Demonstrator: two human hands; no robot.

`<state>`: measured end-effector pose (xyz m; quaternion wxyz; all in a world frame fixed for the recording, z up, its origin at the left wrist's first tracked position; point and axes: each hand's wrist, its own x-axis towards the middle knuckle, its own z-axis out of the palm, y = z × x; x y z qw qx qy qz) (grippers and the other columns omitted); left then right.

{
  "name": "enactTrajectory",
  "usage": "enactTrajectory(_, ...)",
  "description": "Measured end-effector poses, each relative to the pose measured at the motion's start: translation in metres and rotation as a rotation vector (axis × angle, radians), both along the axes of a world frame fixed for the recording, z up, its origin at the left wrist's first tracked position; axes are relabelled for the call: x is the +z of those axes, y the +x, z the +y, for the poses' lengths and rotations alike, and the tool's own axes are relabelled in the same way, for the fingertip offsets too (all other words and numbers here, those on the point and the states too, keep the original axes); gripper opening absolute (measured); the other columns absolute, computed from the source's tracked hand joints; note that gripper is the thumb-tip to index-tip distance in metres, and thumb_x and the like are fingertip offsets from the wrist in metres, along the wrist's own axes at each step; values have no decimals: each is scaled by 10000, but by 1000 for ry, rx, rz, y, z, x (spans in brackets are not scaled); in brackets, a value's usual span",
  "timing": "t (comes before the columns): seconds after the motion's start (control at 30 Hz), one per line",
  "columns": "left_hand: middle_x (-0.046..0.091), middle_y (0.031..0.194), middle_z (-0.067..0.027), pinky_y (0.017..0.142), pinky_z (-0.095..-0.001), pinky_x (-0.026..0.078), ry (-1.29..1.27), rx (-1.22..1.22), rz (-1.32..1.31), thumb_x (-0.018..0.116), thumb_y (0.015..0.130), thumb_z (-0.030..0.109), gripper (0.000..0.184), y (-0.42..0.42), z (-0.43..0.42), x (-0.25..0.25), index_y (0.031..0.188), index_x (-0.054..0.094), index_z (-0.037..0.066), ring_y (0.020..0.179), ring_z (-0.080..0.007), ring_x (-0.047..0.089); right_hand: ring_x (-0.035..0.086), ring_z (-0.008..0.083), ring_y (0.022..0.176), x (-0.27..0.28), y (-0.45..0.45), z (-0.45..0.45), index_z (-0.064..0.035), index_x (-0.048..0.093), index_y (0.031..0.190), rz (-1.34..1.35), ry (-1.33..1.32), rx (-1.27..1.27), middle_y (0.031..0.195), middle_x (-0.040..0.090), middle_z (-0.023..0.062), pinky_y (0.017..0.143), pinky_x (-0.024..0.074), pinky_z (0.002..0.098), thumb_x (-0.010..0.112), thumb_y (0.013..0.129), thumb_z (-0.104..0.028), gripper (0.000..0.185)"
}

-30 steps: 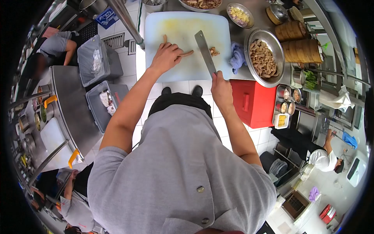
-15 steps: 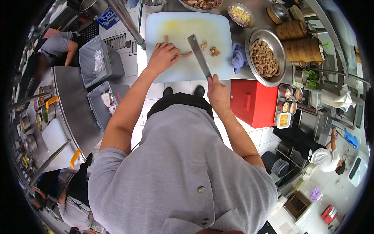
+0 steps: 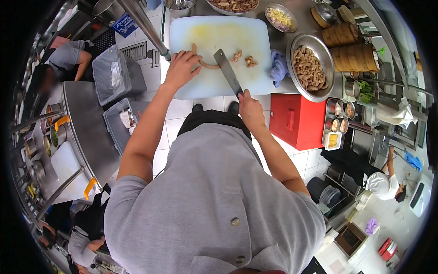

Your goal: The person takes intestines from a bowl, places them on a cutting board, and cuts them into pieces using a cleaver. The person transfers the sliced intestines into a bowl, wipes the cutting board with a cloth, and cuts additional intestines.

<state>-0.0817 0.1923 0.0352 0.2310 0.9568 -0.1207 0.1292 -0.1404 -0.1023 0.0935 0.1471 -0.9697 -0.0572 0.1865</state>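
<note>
On the pale cutting board [image 3: 219, 39] lies a long, thin, brownish strip of meat [image 3: 210, 66], curved at its upper end. The fingertips of my left hand [image 3: 182, 68] press on its middle, the thumb held apart below. My right hand [image 3: 250, 108] grips a cleaver [image 3: 229, 73] by the handle. The blade points up and to the left, its edge beside the strip's right end; I cannot tell whether it touches. Two small heaps of cut pieces [image 3: 251, 61] sit right of the blade.
Right of the board are a bluish cloth [image 3: 279, 68] and a large steel bowl [image 3: 291, 68] of sliced meat. A smaller bowl [image 3: 280, 17] with yellow and purplish bits stands behind. A metal post [image 3: 146, 26] rises at the left, and a red box [image 3: 294, 121] stands below the counter.
The cleaver has shifted left and lower, closer to the strip's end. My left hand has moved slightly left and its thumb has spread away from the fingers.
</note>
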Motion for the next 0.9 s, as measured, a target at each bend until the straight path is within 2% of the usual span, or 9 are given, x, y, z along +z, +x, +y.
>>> enactTrajectory(0.27,651,1191,-18,989,-447,450,-28,28,18,791,831,196,392,-4,4,-3,1214,716,156,1151,-260,582,687,531,752,29,0,0,-63,531,1095,-89,119,-10,785,693,295,691,546,630,468,1099,-330,274)
enactTrajectory(0.4,644,1188,-10,1015,-447,435,-57,28,37,770,845,188,385,-1,-4,1,1224,710,148,1188,-257,563,681,537,752,-5,-9,1,-69,544,1101,-23,62,-8,777,688,298,674,542,632,487,1091,-344,281)
enactTrajectory(0.47,641,1199,-12,1013,-453,433,-43,-6,-11,774,833,184,390,5,-8,-5,1216,712,153,1173,-264,570,660,539,729,-22,0,-8,-6,580,1118,-110,154,19,763,676,307,659,511,634,541,1079,-300,299)
enactTrajectory(0.5,639,1209,-14,1012,-458,431,-29,-37,-46,778,820,180,394,5,-8,-9,1209,715,157,1158,-272,576,675,556,810,-17,7,-12,-58,557,1133,-58,127,29,821,691,322,723,537,643,508,1080,-354,305)
enactTrajectory(0.53,639,1209,-14,1012,-458,431,-29,-40,-41,778,820,180,394,3,-9,-10,1209,715,157,1158,-272,576,675,556,810,-20,9,-19,-58,557,1133,-54,127,25,821,691,322,723,537,643,508,1080,-354,305)
enactTrajectory(0.63,652,1137,-16,1044,-456,410,70,-145,54,759,835,186,282,23,-14,-11,1114,732,157,1129,-268,586,667,558,920,-21,28,-36,-4,590,1140,-130,252,-105,943,717,320,826,533,619,510,1077,-321,332)
enactTrajectory(0.73,662,1050,-16,1056,-445,399,105,-155,169,741,857,193,160,35,-35,-17,1013,732,162,1094,-265,595,670,547,942,-17,39,-51,-2,595,1147,-152,193,-159,951,721,312,842,525,622,514,1076,-315,331)
enactTrajectory(0.8,663,986,-18,1071,-444,388,6,-75,71,737,873,219,97,37,-60,-21,953,719,165,1063,-260,601,670,543,933,-20,43,-59,-10,599,1139,-197,210,-170,946,710,327,822,526,622,514,1077,-298,307)
enactTrajectory(0.9,660,1018,-23,1085,-460,387,-2,-2,72,738,881,250,151,40,-91,-21,1012,738,176,1060,-268,603,668,548,879,-10,39,-55,-19,587,1116,-250,198,-158,891,699,330,763,527,627,513,1078,-283,277)
